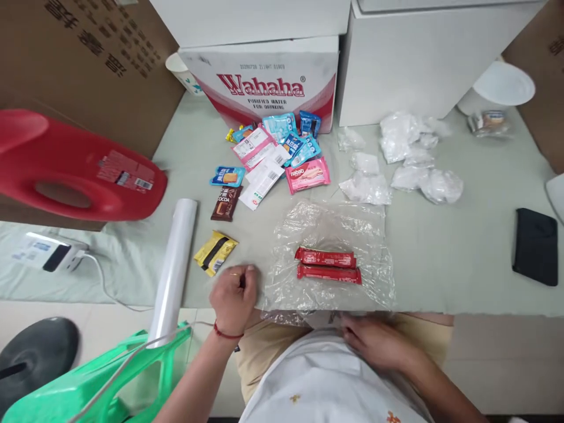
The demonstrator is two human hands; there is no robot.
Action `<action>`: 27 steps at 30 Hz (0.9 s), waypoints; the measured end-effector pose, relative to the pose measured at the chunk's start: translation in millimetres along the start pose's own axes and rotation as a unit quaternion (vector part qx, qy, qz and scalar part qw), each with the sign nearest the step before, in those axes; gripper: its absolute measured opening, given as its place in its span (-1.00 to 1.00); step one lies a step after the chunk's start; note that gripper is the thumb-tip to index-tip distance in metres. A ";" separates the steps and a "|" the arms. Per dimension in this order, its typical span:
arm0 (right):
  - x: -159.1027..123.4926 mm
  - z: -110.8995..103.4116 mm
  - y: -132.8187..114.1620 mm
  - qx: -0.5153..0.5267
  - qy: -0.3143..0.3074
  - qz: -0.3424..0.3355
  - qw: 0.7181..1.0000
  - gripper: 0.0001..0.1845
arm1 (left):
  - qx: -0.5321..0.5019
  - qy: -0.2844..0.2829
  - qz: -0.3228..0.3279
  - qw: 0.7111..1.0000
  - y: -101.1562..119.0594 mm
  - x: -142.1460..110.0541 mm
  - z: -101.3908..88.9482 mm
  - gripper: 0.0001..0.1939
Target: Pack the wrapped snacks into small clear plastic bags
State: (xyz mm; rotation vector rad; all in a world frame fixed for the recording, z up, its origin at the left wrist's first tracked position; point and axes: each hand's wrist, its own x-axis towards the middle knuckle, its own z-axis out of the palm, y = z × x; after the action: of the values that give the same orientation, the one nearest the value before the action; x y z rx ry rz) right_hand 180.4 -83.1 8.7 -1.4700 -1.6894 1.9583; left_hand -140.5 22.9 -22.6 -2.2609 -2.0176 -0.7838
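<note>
Two red-wrapped snack bars [328, 266] lie side by side on a crinkled sheet of clear plastic film [286, 235], whose near edge hangs over the table's front. Left of the sheet, my left hand [233, 296] rests on the tabletop in a closed fist, with nothing showing in it. A yellow snack packet [215, 252] lies just beyond that fist. My right hand [374, 341] is low in my lap at the table edge, close to the hanging film; its fingertips are partly hidden, and I cannot make out whether they grip anything.
Assorted snack packets [308, 175] are heaped before the Wahaha carton [264, 82]. Several film-wrapped bundles [400, 138] lie to the right, with a black phone-like object [535, 247] farther over. At left are a film roll [174, 264], a red jug [110, 176] and a green stool [83, 382].
</note>
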 end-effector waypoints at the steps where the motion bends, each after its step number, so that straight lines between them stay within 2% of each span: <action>1: -19.6 -2.6 -0.2 -0.009 -0.002 0.007 1.000 -0.72 | -0.029 0.012 -0.016 0.999 4.7 -1.2 -2.2 -0.72; 4: -78.1 -18.4 -12.8 0.004 -0.030 0.011 0.999 -0.77 | -0.099 0.051 0.002 0.994 23.7 -3.8 -9.2 -0.80; 6: -96.5 -30.8 -27.6 0.050 -0.003 0.010 0.999 -0.82 | -0.138 0.072 0.048 0.987 37.8 -3.6 -12.8 -0.84; 7: -95.2 -36.9 -35.0 0.076 0.015 0.011 0.997 -0.82 | -0.155 0.083 0.071 0.982 44.4 -2.6 -14.3 -0.87; 9: -72.2 -48.7 -47.2 0.133 0.031 0.003 0.991 -0.71 | -0.175 0.109 0.101 0.973 55.8 0.8 -17.4 -0.89; 12: -10.9 -66.2 -56.4 0.192 -0.031 -0.027 0.981 -0.52 | -0.173 0.123 0.112 0.971 67.1 7.3 -22.4 -0.93; 13: 8.2 -71.7 -56.9 0.192 -0.052 -0.031 0.980 -0.49 | -0.170 0.109 0.125 0.971 69.2 9.1 -23.6 -0.92; 15: 34.8 -82.2 -54.6 0.165 -0.080 -0.035 0.982 -0.49 | -0.162 0.043 0.188 0.968 71.4 11.1 -22.9 -0.82; 17: 43.4 -92.7 -49.4 0.118 -0.073 -0.057 0.989 -0.48 | -0.151 -0.043 0.270 0.950 71.5 11.3 -17.2 -0.70; 19: 39.7 -103.9 -45.5 0.049 -0.029 -0.087 0.995 -0.44 | -0.144 -0.100 0.317 0.932 70.6 10.5 -7.5 -0.63; 22: 36.1 -120.4 -49.7 -0.101 0.105 -0.087 0.986 -0.49 | -0.147 -0.114 0.326 0.927 70.9 10.2 6.7 -0.59; 23: 40.1 -124.6 -54.2 -0.164 0.165 -0.084 0.969 -0.54 | -0.148 -0.111 0.326 0.927 72.1 10.9 9.7 -0.59; 25: 57.5 -130.0 -65.8 -0.300 0.266 -0.094 0.911 -0.62 | -0.146 -0.106 0.333 0.925 76.7 13.2 12.6 -0.60; 27: 83.6 -131.5 -77.8 -0.421 0.304 -0.109 0.847 -0.61 | -0.142 -0.107 0.346 0.921 83.2 16.1 12.9 -0.62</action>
State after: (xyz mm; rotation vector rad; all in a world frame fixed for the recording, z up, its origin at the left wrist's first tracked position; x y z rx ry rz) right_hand 201.0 86.4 43.2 -1.7370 -2.3089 0.4666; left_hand -57.4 28.1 -1.8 -3.0348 -1.0229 -0.8044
